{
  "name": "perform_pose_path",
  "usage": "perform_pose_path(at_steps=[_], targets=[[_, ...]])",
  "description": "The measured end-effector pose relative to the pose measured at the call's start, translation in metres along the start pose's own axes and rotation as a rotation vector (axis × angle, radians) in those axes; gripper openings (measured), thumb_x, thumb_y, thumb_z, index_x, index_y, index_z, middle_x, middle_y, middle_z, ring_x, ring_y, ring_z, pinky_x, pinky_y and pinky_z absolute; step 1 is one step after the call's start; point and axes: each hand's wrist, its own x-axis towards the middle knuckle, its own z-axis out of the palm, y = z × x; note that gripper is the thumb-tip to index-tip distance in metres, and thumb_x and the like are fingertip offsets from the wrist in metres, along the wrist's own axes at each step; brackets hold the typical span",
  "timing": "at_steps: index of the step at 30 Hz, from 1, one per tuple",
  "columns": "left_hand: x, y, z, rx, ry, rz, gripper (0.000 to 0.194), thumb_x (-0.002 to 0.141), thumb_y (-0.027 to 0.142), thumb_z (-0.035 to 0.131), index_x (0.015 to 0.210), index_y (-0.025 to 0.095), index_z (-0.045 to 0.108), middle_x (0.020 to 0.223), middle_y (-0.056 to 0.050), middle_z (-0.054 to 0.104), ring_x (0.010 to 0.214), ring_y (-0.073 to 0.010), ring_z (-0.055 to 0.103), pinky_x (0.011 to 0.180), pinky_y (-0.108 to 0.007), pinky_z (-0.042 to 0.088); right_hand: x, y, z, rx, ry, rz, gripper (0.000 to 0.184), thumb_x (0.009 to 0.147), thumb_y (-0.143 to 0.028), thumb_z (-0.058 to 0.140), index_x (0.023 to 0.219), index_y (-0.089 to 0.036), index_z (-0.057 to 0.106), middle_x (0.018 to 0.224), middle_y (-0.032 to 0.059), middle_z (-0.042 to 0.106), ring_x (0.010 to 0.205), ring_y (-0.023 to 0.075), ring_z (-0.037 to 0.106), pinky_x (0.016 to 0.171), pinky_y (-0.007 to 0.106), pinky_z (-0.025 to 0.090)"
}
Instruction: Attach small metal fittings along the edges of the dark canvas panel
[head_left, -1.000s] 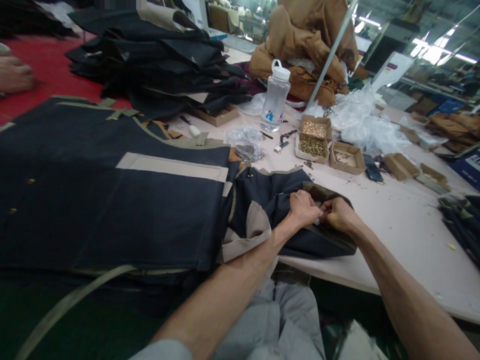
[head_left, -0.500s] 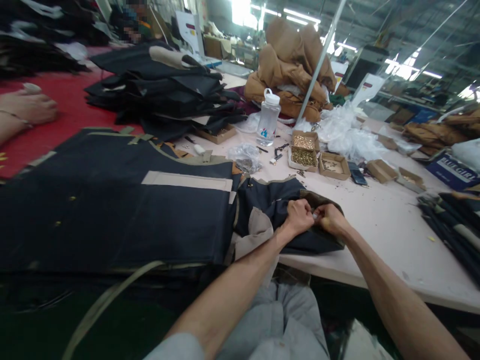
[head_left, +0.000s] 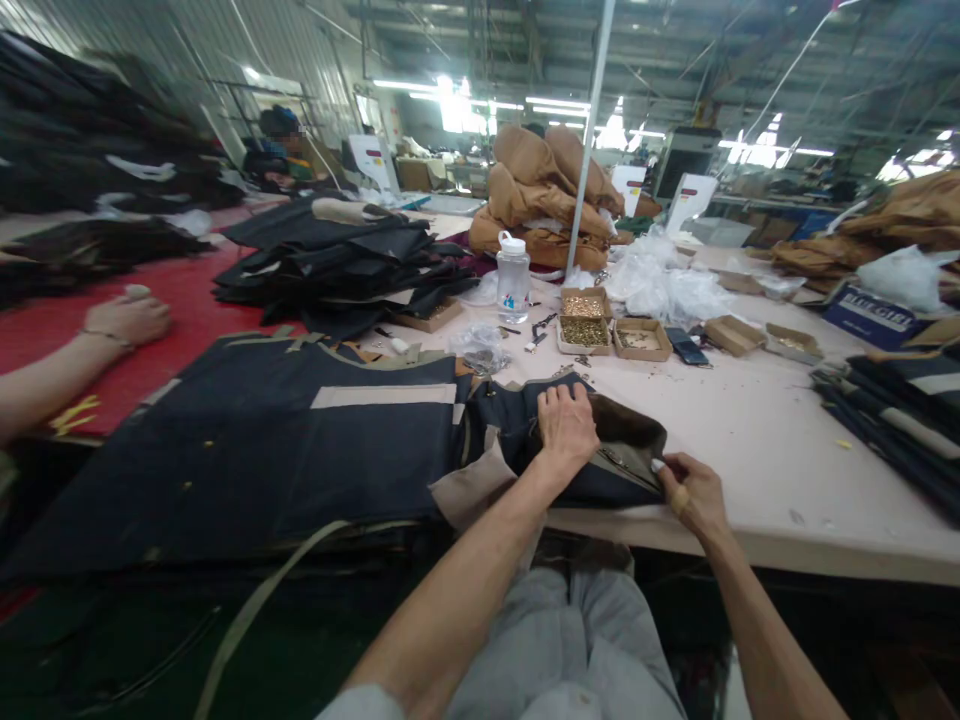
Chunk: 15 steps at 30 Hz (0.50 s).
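Note:
A dark navy garment [head_left: 390,450] with olive edging and a beige strip lies spread across the table. Its right end is turned open, showing a brown-olive inner side [head_left: 626,430] with a dark line of what may be a zipper. My left hand [head_left: 568,428] is closed on the folded navy cloth, its fingers curled over the top. At the right corner of that opening, my right hand [head_left: 691,490] pinches the garment's edge between thumb and fingers. Something white covers a fingertip there. A loose beige flap [head_left: 476,485] hangs beside my left forearm.
Small boxes of metal fittings [head_left: 585,335] and a water bottle [head_left: 513,280] stand beyond the garment. Dark folded pieces are stacked at back left [head_left: 337,260] and right [head_left: 900,410]. Another person's hand [head_left: 131,318] rests on the red surface at left.
My hands, close together before, are now apart: the left has moved left onto the cloth, the right toward the lower right corner. The inner side shows more widely. The view has tilted up.

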Motion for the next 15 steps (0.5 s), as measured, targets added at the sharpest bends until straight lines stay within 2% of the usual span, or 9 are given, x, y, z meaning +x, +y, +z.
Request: perform_pose_path(at_steps=[3,5,10,12,15], targets=[[0.014,-0.005,-0.01,0.032,-0.177,-0.125,0.023,0.086,0.03,0.064,0.105,0.017,0.066,0.102,-0.015,0.069,0.101,-0.0304,0.066,0.091,-0.04,0.049,0.005,-0.022,-0.005,0.044,0.09,-0.005,0.034,0.088,-0.052,0.057,0.088,-0.02,0.07,0.075,0.0056,0.069,0.068,0.0238,0.062,0.068,0.035,0.047],[0.02,-0.006,-0.021,0.026,-0.178,-0.19,0.02,0.087,0.033,0.062,0.1,0.019,0.069,0.099,-0.013,0.071,0.098,-0.0293,0.068,0.087,-0.037,0.05,0.008,-0.039,-0.013,0.084,0.157,-0.013,0.034,0.089,-0.052,0.058,0.088,-0.02,0.07,0.074,0.0056,0.069,0.065,0.0228,0.061,0.066,0.034,0.046],[0.028,0.005,-0.072,-0.013,0.03,-0.24,0.022,0.086,0.04,0.063,0.095,0.022,0.071,0.094,-0.011,0.072,0.094,-0.0283,0.068,0.081,-0.034,0.048,0.006,-0.068,-0.028,0.197,0.26,-0.001,0.04,0.086,-0.056,0.063,0.094,-0.018,0.071,0.078,0.0083,0.071,0.069,0.0237,0.063,0.065,0.034,0.048],[0.029,0.011,-0.095,-0.05,0.116,-0.217,0.017,0.084,0.036,0.063,0.088,0.022,0.069,0.087,-0.009,0.071,0.088,-0.0258,0.067,0.076,-0.031,0.047,0.0,-0.071,-0.029,0.2,0.186,0.017,0.043,0.081,-0.058,0.068,0.095,-0.018,0.071,0.079,0.0078,0.072,0.071,0.0247,0.064,0.064,0.033,0.049],[0.027,0.021,-0.126,-0.129,0.24,-0.17,0.005,0.078,0.025,0.063,0.077,0.02,0.064,0.075,-0.003,0.066,0.078,-0.0207,0.064,0.068,-0.028,0.043,-0.011,-0.069,-0.024,0.177,-0.011,0.066,0.038,0.078,-0.054,0.07,0.092,-0.019,0.074,0.077,0.0056,0.072,0.07,0.0258,0.066,0.061,0.032,0.048]])
